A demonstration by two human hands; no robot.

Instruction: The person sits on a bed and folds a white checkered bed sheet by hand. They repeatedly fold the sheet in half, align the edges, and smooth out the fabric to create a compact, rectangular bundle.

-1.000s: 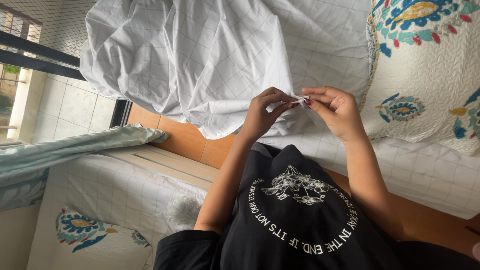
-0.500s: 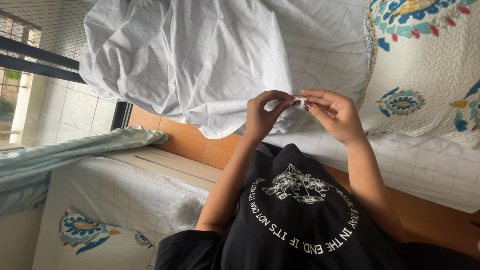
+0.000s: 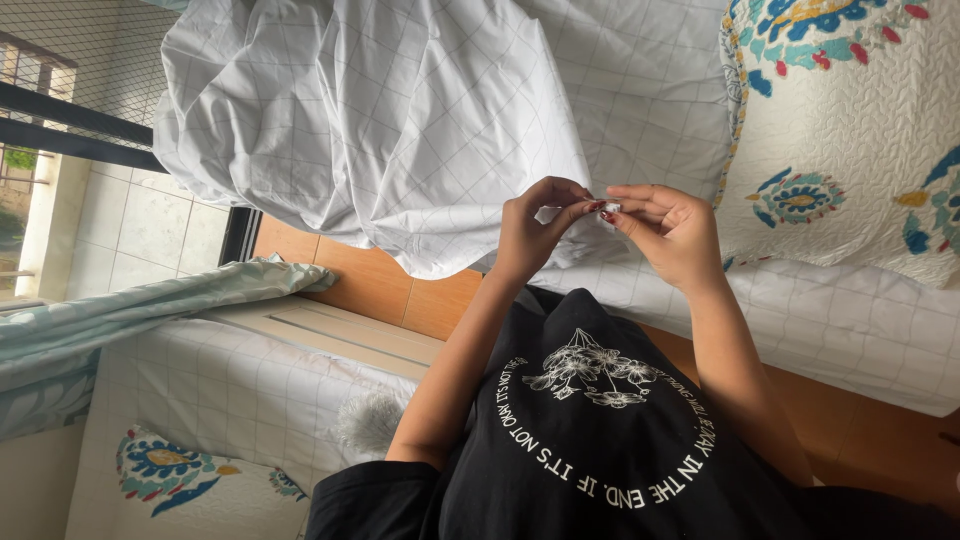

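- Hands meet in the middle of the view, raised in front of the person's chest, fingertips nearly touching each other.
- Left hand is curled almost closed, thumb and forefinger pinching the edge of the white sheet.
- Right hand is likewise nearly closed, its fingertips nipping the same small bit of white fabric just beside the left fingertips; the nails are painted dark red.
- White sheet, marked with a thin grey grid, is bunched and creased in a big heap on the bed above and to the left of the hands, with its lower edge hanging over the wooden bed frame.
- Quilted pillow with blue, orange and red flower patterns lies at the upper right, just behind the right hand.
- Black shirt with a white flower drawing and a ring of white lettering fills the bottom of the view, below both forearms.
- Pale green curtain stretches across the left side, beside a tiled wall and a netted window.
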